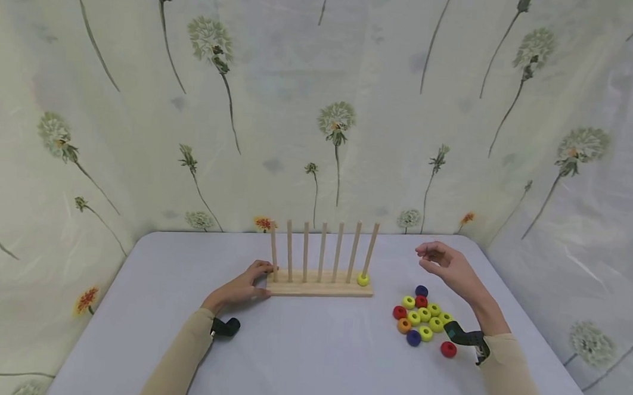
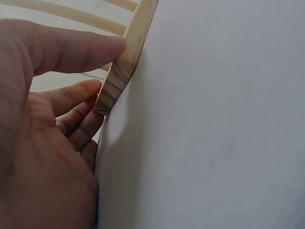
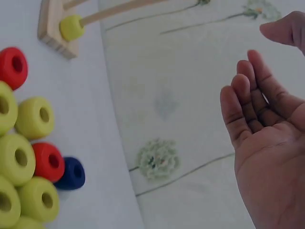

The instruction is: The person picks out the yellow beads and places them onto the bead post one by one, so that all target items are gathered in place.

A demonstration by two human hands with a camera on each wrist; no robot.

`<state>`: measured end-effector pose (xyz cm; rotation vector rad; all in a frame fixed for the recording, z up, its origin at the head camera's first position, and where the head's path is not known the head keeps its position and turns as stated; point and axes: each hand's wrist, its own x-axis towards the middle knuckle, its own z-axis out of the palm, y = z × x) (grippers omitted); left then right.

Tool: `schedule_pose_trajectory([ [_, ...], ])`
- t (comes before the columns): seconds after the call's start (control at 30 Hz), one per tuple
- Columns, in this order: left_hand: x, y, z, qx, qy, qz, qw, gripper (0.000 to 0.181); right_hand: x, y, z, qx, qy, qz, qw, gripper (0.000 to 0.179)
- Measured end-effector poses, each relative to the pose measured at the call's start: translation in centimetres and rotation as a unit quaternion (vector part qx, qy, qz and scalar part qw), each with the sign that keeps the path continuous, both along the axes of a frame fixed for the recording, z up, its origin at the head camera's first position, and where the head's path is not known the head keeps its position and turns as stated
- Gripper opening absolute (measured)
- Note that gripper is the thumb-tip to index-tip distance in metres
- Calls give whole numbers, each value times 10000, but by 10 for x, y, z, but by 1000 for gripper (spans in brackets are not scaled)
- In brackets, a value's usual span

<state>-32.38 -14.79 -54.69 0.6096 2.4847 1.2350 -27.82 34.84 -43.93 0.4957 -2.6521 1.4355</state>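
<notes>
A wooden peg stand (image 1: 319, 290) with a row of upright pegs stands on the table. Its left end is gripped by my left hand (image 1: 242, 286), and the left wrist view has the thumb (image 2: 95, 50) along one side of the base with the fingertips around the end. One yellow bead (image 1: 363, 280) sits at the bottom of the rightmost peg. My right hand (image 1: 449, 270) is raised behind the loose beads, its fingers relaxed. Nothing is between its thumb and fingers in the right wrist view.
Loose yellow beads (image 1: 424, 315), red beads (image 1: 449, 349), dark blue beads (image 1: 413, 338) and one orange bead (image 1: 404, 325) lie clustered on the white table (image 1: 308, 358), right of the stand. A flower-printed curtain (image 1: 277, 130) hangs behind the table.
</notes>
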Motion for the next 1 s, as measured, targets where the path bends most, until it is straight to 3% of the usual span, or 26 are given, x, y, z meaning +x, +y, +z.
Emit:
schedule_pose_trajectory([
  [0.53,2,1,2,-72,100,-24,9999,64,45,81,-67,745,-1194,-411,9892,43],
  [0.77,2,0,3,-153,176,-78,9997,64,49,89,-83,803,-1665,-588,9810,50],
  [1.0,3,0,3,-97,154,-68,9998,63,51,83,-92,911,-1777,-554,9783,52],
])
